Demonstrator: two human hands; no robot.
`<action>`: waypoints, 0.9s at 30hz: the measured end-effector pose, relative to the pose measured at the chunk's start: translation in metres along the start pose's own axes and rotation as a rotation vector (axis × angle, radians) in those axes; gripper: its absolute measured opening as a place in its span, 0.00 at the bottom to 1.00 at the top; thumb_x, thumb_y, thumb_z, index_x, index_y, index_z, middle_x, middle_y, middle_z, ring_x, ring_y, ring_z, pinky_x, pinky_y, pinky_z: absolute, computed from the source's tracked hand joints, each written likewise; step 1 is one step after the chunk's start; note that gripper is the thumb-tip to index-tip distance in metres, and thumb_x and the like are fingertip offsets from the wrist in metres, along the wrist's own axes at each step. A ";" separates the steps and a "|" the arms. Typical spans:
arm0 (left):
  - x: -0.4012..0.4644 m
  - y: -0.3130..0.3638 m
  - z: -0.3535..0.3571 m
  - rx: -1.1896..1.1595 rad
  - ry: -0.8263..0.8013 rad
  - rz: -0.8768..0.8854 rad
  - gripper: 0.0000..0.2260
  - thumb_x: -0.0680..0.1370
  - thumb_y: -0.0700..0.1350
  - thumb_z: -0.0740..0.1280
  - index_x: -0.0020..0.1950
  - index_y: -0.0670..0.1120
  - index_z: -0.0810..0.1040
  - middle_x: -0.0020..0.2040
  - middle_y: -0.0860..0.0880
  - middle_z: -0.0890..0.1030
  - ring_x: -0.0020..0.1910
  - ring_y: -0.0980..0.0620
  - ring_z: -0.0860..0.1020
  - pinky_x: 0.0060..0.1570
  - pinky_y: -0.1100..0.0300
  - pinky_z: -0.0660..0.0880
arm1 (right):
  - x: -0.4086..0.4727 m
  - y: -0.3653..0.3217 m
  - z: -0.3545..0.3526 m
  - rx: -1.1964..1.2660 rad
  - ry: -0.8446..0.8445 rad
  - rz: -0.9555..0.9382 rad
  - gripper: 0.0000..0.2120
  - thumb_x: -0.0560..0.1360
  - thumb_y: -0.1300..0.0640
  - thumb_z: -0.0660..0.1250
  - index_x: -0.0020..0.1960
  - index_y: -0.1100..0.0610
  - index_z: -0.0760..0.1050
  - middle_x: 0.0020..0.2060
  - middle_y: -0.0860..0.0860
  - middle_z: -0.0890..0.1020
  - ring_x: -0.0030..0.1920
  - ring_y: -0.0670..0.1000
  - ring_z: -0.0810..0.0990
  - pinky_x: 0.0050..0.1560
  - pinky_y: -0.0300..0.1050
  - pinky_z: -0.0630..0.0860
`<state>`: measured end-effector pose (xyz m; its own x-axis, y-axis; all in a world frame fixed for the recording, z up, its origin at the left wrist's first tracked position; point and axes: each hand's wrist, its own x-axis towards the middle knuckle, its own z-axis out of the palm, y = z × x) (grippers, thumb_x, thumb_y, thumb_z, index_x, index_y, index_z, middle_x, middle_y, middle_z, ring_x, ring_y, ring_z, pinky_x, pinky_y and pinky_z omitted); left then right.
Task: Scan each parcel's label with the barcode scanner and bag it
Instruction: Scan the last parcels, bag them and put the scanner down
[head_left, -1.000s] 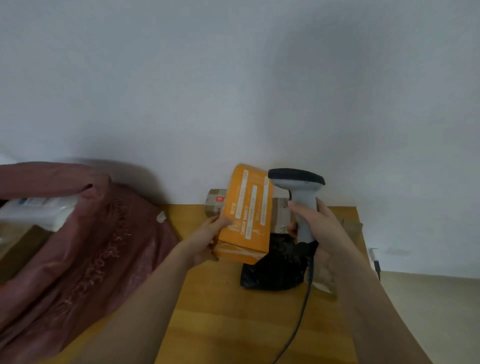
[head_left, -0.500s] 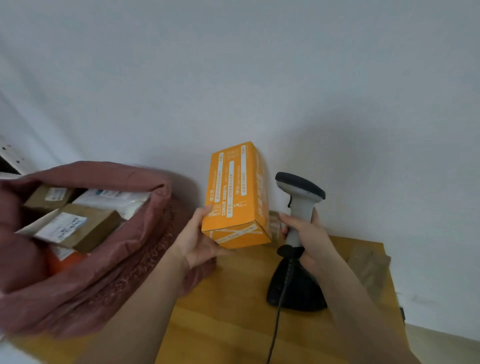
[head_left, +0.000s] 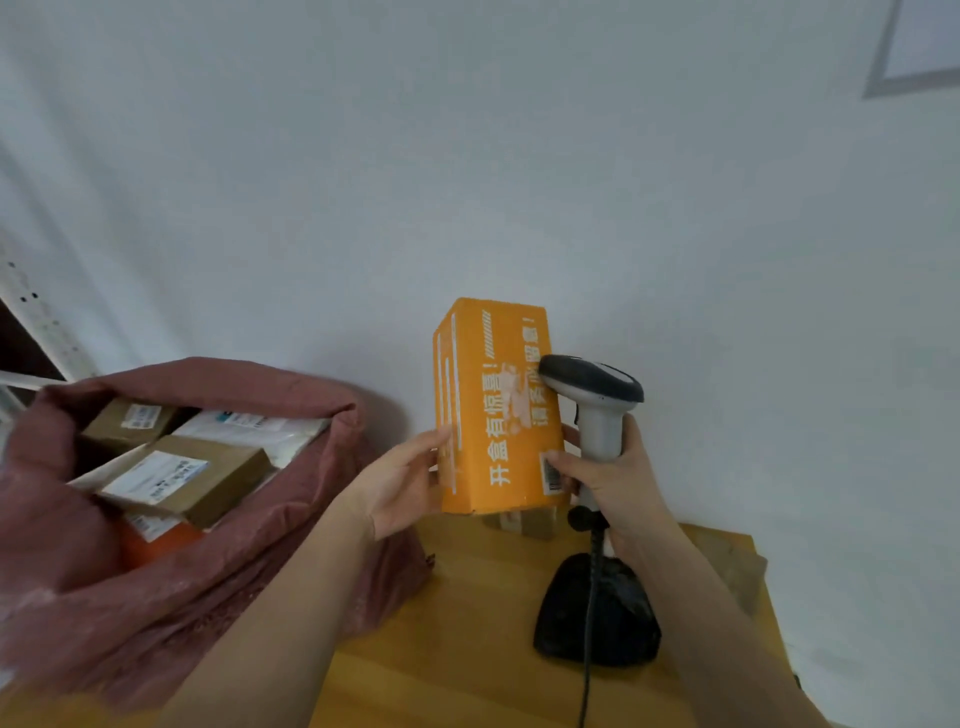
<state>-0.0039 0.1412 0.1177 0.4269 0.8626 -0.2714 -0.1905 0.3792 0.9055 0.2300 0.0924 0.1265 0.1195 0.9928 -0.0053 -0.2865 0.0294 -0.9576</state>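
Observation:
An orange parcel box with white print stands upright in the air above the wooden table. My left hand holds its lower left side. My right hand grips the handle of a grey and black barcode scanner, whose head sits right beside the box's right edge; the thumb touches a small barcode label on the box's lower right corner. A dark red fabric bag lies open at the left with several parcels inside.
The scanner's black stand sits on the table under my right wrist, its cable running toward me. A small brown box lies behind the orange one. Brown packaging lies at the table's right edge. A white wall stands close behind.
The orange box has turned so a different printed face looks at me, and it now stands more upright. My right hand with the scanner has closed in against the box's right side.

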 end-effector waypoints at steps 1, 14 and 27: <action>-0.001 0.002 0.004 0.031 0.013 -0.011 0.32 0.64 0.62 0.76 0.65 0.50 0.77 0.56 0.48 0.82 0.56 0.48 0.80 0.55 0.45 0.75 | -0.002 -0.002 0.001 -0.009 -0.011 -0.013 0.31 0.69 0.64 0.76 0.63 0.43 0.66 0.57 0.48 0.81 0.56 0.50 0.82 0.52 0.56 0.81; -0.013 0.011 0.023 -0.140 -0.004 0.061 0.39 0.59 0.50 0.83 0.68 0.44 0.74 0.64 0.40 0.79 0.61 0.40 0.78 0.62 0.42 0.73 | -0.013 -0.020 0.005 0.028 0.020 -0.051 0.24 0.73 0.64 0.72 0.64 0.50 0.68 0.53 0.53 0.82 0.37 0.49 0.80 0.39 0.44 0.79; -0.019 0.002 0.005 -0.265 0.131 0.075 0.22 0.75 0.41 0.62 0.70 0.42 0.73 0.64 0.39 0.77 0.56 0.42 0.78 0.55 0.44 0.78 | -0.019 -0.008 0.009 0.030 -0.012 -0.050 0.29 0.69 0.62 0.76 0.61 0.42 0.67 0.56 0.50 0.81 0.54 0.51 0.83 0.48 0.53 0.83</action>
<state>-0.0083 0.1241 0.1262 0.2889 0.9208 -0.2620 -0.4486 0.3720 0.8126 0.2216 0.0739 0.1370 0.1231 0.9914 0.0455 -0.3093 0.0819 -0.9474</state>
